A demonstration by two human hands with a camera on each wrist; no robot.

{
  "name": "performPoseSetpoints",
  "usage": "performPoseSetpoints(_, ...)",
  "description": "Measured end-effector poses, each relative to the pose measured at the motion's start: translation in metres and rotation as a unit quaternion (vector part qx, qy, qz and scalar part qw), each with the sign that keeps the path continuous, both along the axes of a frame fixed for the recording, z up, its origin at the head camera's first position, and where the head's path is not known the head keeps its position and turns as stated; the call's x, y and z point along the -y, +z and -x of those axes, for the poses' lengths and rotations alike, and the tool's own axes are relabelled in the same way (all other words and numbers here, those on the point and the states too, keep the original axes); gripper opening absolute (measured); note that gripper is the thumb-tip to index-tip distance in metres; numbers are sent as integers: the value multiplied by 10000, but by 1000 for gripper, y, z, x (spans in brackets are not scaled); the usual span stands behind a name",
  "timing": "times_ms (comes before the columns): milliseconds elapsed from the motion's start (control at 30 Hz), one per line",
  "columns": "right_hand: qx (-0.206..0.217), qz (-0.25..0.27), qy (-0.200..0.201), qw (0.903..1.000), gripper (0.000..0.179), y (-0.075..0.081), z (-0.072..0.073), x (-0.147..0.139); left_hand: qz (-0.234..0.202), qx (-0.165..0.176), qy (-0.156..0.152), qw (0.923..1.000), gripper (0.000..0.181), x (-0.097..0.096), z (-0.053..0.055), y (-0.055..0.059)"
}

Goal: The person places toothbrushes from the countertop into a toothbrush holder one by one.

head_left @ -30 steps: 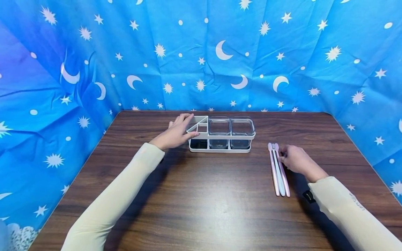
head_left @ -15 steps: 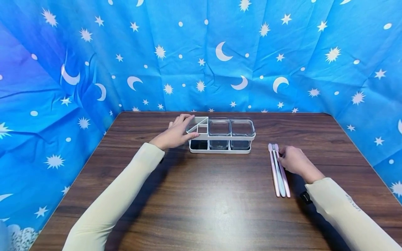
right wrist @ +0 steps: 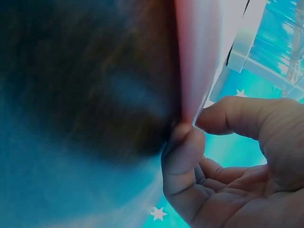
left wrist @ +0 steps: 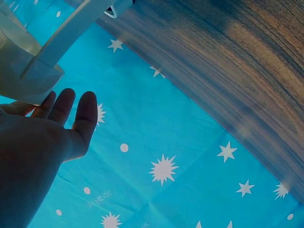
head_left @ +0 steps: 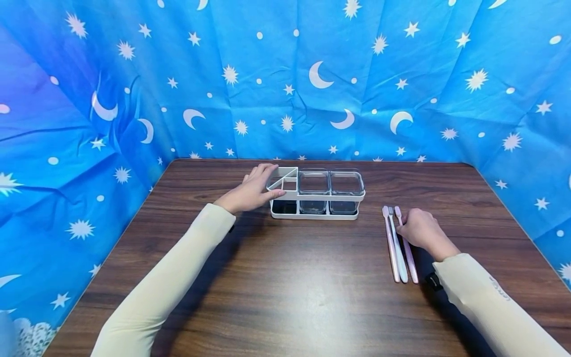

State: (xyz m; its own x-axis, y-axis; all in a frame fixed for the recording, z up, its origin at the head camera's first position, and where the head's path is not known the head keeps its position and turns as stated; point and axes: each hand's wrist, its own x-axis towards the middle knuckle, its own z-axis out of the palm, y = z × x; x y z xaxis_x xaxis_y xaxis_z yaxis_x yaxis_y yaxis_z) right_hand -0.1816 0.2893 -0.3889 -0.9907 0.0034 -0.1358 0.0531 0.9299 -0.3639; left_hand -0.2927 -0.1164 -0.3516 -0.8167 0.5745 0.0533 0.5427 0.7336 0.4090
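A white toothbrush holder (head_left: 312, 197) with divided slots on its left and two clear cups (head_left: 347, 182) stands near the table's back edge. My left hand (head_left: 252, 192) holds its left end, thumb along the front rim and fingers at the back corner. In the left wrist view the fingers (left wrist: 85, 111) lie against the holder's wall (left wrist: 28, 78). On the right, thumb and forefinger of my right hand (head_left: 423, 229) pinch a pink toothbrush (head_left: 409, 260), also close up as a pink handle (right wrist: 197, 52) in the right wrist view. Left of it lie another pink toothbrush (head_left: 391, 253) and a pale blue toothbrush (head_left: 399, 255).
The brown wooden table (head_left: 308, 287) stretches in front of the holder. A blue curtain (head_left: 267, 74) with moons and stars hangs behind and along the sides. Between holder and toothbrushes is a short stretch of bare wood.
The right-hand pink toothbrush has shifted slightly right, opening a gap from the other two, with my right hand pinching it. My left hand stays at the holder.
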Motion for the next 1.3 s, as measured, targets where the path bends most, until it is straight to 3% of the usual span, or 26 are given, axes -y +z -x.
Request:
performPoseSetpoints(167,439,188,-349,9983,39,2,-2,-3,-27,-12,-24,10000,84,0,2,-1)
performPoseSetpoints(300,310,267,-493,9979,35,4,-4,-7,-29,-46,-23,10000,83,0,2,0)
performPoseSetpoints(500,-453,518,-552,9961,15,12,-6,-11,-6,-27,3,10000,84,1,1,0)
performPoseSetpoints(833,-1996,796,-236,9764,16,31,-9,3,-35,-121,-60,9999,83,0,3,-1)
performPoseSetpoints(1100,-2425,1216,-172,9624,15,48,-9,24,-19,-106,-99,9999,83,0,3,0)
performPoseSetpoints(1300,-2859,1583,-21,9451,15,59,-11,39,7,-67,-199,9998,85,2,4,4)
